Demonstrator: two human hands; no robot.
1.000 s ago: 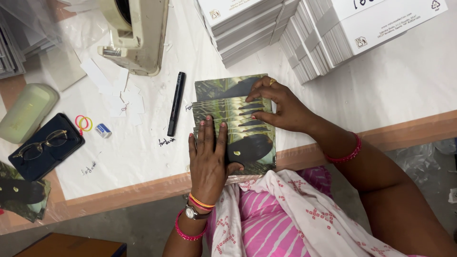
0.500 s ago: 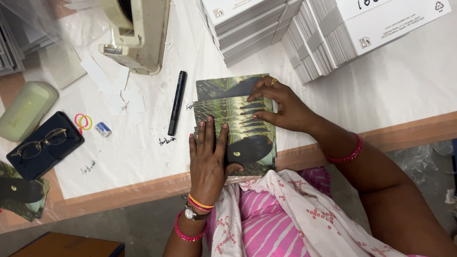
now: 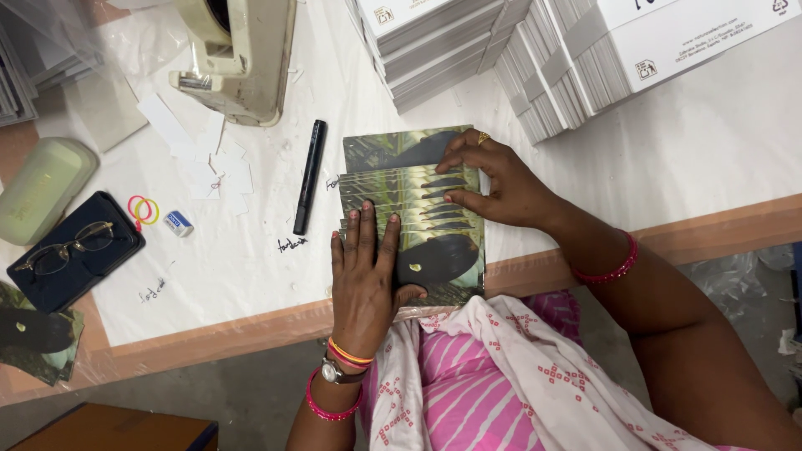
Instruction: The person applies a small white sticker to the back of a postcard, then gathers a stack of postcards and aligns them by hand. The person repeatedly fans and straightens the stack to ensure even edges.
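A fanned stack of glossy green-and-black printed cards (image 3: 434, 221) lies at the front edge of the white-covered table (image 3: 718, 159). My left hand (image 3: 365, 271) rests flat on the stack's near left part, fingers pointing away from me. My right hand (image 3: 493, 185) presses the far right part, its fingertips spread across the overlapping card edges and a ring on one finger. Each wrist wears bangles; the left also has a watch.
A black marker (image 3: 307, 175) lies left of the cards. Further left are an eraser (image 3: 178, 223), rubber bands (image 3: 143, 209), glasses on a dark case (image 3: 73, 249) and a green case (image 3: 43, 188). A tape dispenser (image 3: 238, 58) and stacked white boxes (image 3: 576, 58) stand behind.
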